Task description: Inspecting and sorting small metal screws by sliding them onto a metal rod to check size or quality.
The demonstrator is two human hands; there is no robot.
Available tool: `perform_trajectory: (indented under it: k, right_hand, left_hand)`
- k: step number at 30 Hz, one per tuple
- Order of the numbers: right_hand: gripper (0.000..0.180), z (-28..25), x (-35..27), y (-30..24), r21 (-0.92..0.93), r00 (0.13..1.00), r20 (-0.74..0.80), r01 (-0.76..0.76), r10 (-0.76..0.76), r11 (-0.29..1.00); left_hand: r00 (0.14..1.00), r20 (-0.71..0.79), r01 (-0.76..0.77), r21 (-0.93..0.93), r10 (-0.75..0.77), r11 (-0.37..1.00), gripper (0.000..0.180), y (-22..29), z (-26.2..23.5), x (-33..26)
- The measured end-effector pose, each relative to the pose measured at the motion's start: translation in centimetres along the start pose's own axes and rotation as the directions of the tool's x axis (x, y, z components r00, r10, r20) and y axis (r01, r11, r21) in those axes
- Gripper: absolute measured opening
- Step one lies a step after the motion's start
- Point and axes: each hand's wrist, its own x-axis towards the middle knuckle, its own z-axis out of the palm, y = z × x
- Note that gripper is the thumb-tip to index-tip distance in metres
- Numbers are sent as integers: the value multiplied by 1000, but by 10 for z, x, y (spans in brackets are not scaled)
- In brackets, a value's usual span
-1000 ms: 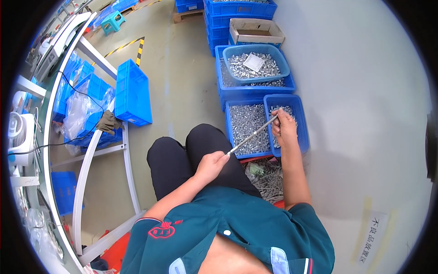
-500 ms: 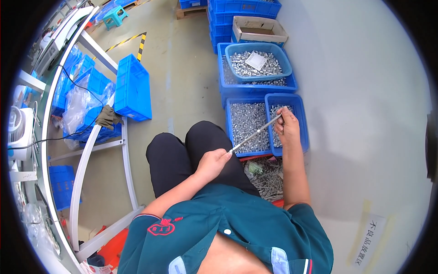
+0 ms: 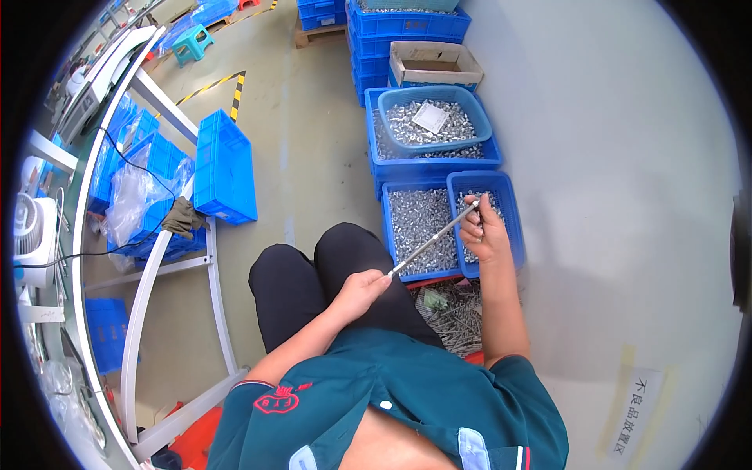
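The thin rod [image 3: 432, 243] is bare metal with a dull silvery sheen. The bins [image 3: 486, 188] are smooth blue plastic, slightly glossy, filled with small bright metal parts [image 3: 419, 227]. The floor [image 3: 313, 141] is matt grey concrete. The box [image 3: 435, 63] is plain brown cardboard. The shirt [image 3: 407, 392] is soft teal cloth.

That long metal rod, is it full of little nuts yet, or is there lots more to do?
Not full: the metal rod looks mostly bare. The left hand holds its near end; the right hand works at the far tip above a blue bin of small metal parts. Finished rods seem piled in the tray below. Plenty of parts remain.
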Motion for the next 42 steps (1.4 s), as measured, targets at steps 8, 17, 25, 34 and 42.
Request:
perform_trajectory:
  k: [8, 17, 25, 34, 42]
  right_hand:
    - [23, 16, -1, 9, -458, 946, -119, 219, -303, 862]
    - [19, 20, 2, 7, -405, 963, -144, 153, -228, 902]
    - [20, -7, 5, -14, -313, 910, -281, 212, -303, 926]
    - [19, -9, 4, -3, 106, 996, -87, 6, 4, 994]
    - [21, -2, 2, 2, 26, 984, -179, 22, -17, 999]
  left_hand:
    - [998, 27, 54, -93, -52, 994, 31, 4, -1, -1]
    - [987, -83, -134, 57, 139, 989, 32, -15, 3, 2]
    - [991, -88, -93, 71, 100, 993, 32, -11, 0, -1]
    - [998, -23, -55, -19, 55, 998, 29, -15, -3, -1]
    - [995, -50, -91, -58, 89, 994, 29, -15, -1, -1]
